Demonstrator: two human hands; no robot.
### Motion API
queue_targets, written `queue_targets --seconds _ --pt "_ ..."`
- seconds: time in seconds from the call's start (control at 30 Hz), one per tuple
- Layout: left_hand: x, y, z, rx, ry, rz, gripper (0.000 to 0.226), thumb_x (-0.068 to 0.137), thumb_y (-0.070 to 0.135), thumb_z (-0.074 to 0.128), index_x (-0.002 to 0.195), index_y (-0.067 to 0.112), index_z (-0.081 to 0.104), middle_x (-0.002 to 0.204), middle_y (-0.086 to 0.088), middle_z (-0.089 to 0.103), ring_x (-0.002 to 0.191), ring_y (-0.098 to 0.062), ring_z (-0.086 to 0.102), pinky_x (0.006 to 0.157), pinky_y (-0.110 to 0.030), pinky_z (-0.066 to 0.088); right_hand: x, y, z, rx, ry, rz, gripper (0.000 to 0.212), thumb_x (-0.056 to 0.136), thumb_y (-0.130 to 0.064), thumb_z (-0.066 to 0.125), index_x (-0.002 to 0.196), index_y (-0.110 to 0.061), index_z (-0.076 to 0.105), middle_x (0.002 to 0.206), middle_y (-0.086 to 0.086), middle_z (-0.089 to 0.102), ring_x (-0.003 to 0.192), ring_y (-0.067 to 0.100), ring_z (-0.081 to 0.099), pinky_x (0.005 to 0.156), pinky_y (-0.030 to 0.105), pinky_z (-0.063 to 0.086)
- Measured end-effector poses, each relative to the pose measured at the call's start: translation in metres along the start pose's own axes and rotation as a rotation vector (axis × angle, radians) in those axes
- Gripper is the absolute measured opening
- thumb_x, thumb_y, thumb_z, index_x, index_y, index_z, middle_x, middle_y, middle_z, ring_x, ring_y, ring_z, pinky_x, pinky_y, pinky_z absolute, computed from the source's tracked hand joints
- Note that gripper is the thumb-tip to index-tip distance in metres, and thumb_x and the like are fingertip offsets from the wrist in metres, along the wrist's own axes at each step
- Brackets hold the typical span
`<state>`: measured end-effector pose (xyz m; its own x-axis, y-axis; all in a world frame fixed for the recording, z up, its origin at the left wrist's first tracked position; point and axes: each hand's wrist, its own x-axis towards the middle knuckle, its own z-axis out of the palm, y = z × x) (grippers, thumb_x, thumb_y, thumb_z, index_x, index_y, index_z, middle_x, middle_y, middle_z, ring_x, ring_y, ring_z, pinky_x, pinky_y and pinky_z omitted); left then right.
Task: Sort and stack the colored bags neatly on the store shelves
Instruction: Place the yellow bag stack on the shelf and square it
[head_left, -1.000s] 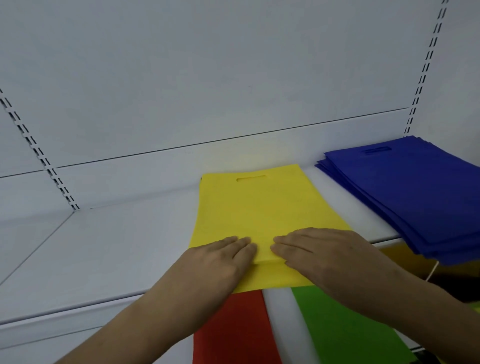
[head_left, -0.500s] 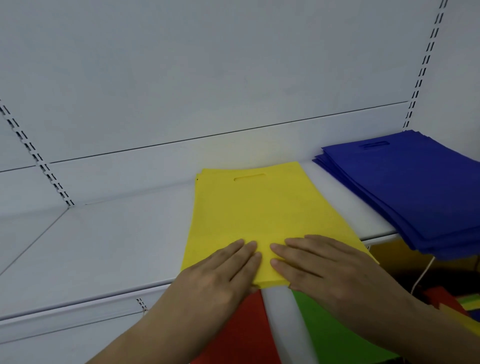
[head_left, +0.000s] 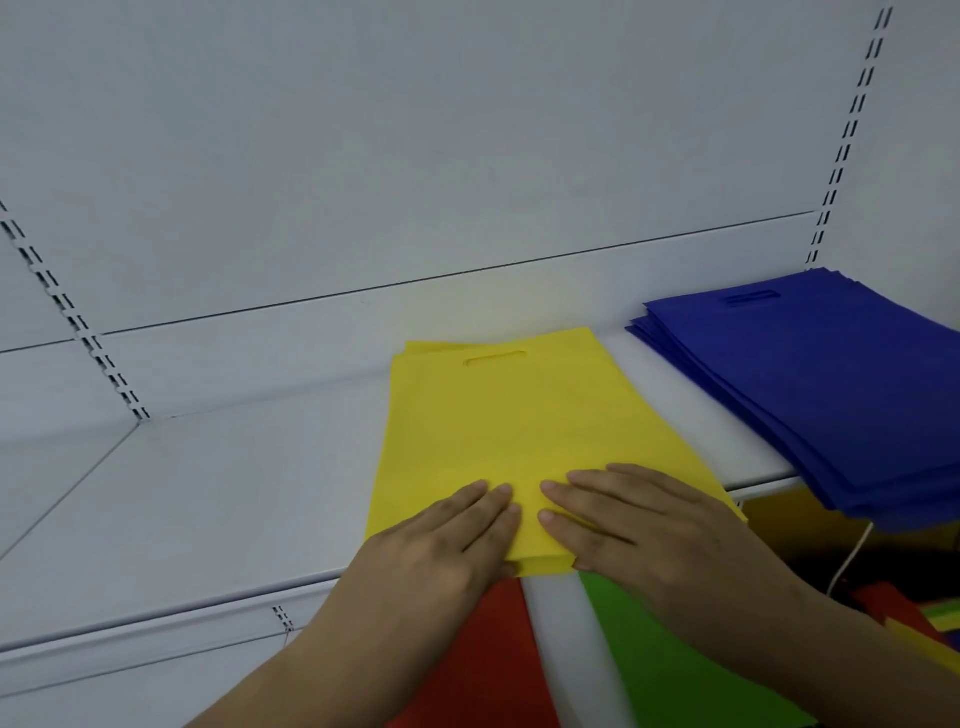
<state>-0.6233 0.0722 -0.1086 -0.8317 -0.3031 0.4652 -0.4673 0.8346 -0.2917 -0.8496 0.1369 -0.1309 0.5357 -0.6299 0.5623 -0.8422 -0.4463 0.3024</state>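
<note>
A thin pile of flat yellow bags (head_left: 519, 426) lies on the white shelf (head_left: 208, 499), its handle slot toward the back wall and its near end sticking out over the shelf's front edge. My left hand (head_left: 441, 540) and my right hand (head_left: 644, 525) press flat on the near end of the top yellow bag, fingers straight, fingertips almost meeting. To the right, a thicker stack of dark blue bags (head_left: 831, 395) also overhangs the shelf's edge.
A red bag (head_left: 488, 660) and a green bag (head_left: 670, 665) lie on a lower shelf below my hands. More coloured bags (head_left: 914, 618) show at the bottom right. Slotted uprights (head_left: 78, 327) run up the white back wall.
The yellow pile now sits slightly farther back and squarer on the shelf. Both hands stay flat on its near end; the view has shifted a little.
</note>
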Motion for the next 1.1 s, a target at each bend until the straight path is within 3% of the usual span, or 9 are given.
queue_targets --seconds 0.2,0.37,0.53,0.67,0.87,1.03,1.1 --pt "0.003 0.002 0.005 -0.041 -0.007 -0.031 0.046 0.085 0.041 0.041 0.102 0.015 0.075 0.112 0.001 0.07 0.103 -0.013 0.067 0.079 -0.023 0.054 0.004 0.005 0.0 -0.026 -0.035 -0.006 0.046 0.091 -0.046 0.041 0.121 -0.018 0.063 0.13 0.002 0.06 0.118 0.018 0.058 0.098 0.04 0.048" --pt "0.005 0.0 0.001 -0.068 -0.03 -0.036 0.047 0.083 0.042 0.04 0.1 0.018 0.076 0.11 0.005 0.071 0.1 -0.01 0.068 0.076 -0.02 0.054 0.004 0.009 0.001 -0.018 -0.02 -0.011 0.043 0.092 -0.041 0.039 0.122 -0.019 0.061 0.129 0.003 0.061 0.116 0.019 0.059 0.096 0.041 0.049" --pt "0.01 0.0 0.001 -0.103 -0.069 -0.06 0.045 0.082 0.042 0.04 0.099 0.021 0.076 0.108 0.007 0.071 0.099 -0.008 0.068 0.071 -0.019 0.055 0.004 0.012 0.001 0.002 -0.016 -0.013 0.051 0.102 -0.035 0.02 0.12 -0.018 0.065 0.126 0.002 0.063 0.114 0.017 0.061 0.093 0.038 0.052" --pt "0.015 0.0 -0.002 -0.125 -0.101 -0.088 0.046 0.081 0.045 0.038 0.101 0.025 0.075 0.11 0.012 0.07 0.1 -0.004 0.066 0.076 -0.014 0.049 0.008 0.017 -0.001 0.03 -0.053 0.01 0.047 0.096 -0.039 0.029 0.117 -0.021 0.068 0.123 -0.002 0.065 0.111 0.015 0.063 0.091 0.034 0.053" --pt "0.015 -0.002 -0.002 -0.083 -0.131 -0.058 0.047 0.08 0.037 0.035 0.105 0.025 0.073 0.112 0.011 0.069 0.1 -0.005 0.067 0.072 -0.015 0.052 0.008 0.021 -0.001 0.095 -0.103 0.024 0.043 0.089 -0.036 0.038 0.117 -0.023 0.067 0.123 -0.005 0.065 0.11 0.013 0.063 0.088 0.03 0.054" --pt "0.013 -0.002 -0.002 -0.022 -0.117 0.003 0.041 0.07 0.028 0.059 0.108 0.022 0.072 0.113 0.007 0.07 0.099 -0.007 0.068 0.067 -0.016 0.053 0.013 0.023 -0.003 0.157 -0.108 0.051 0.043 0.088 -0.037 0.038 0.114 -0.023 0.069 0.117 -0.006 0.068 0.105 0.011 0.066 0.081 0.029 0.057" --pt "0.015 -0.003 -0.001 -0.001 -0.127 0.013 0.04 0.076 0.027 0.05 0.109 0.021 0.072 0.113 0.006 0.07 0.099 -0.008 0.068 0.066 -0.017 0.054 0.014 0.025 -0.002 0.184 -0.113 0.064 0.043 0.086 -0.039 0.039 0.111 -0.023 0.07 0.116 -0.007 0.068 0.104 0.01 0.066 0.08 0.028 0.057"
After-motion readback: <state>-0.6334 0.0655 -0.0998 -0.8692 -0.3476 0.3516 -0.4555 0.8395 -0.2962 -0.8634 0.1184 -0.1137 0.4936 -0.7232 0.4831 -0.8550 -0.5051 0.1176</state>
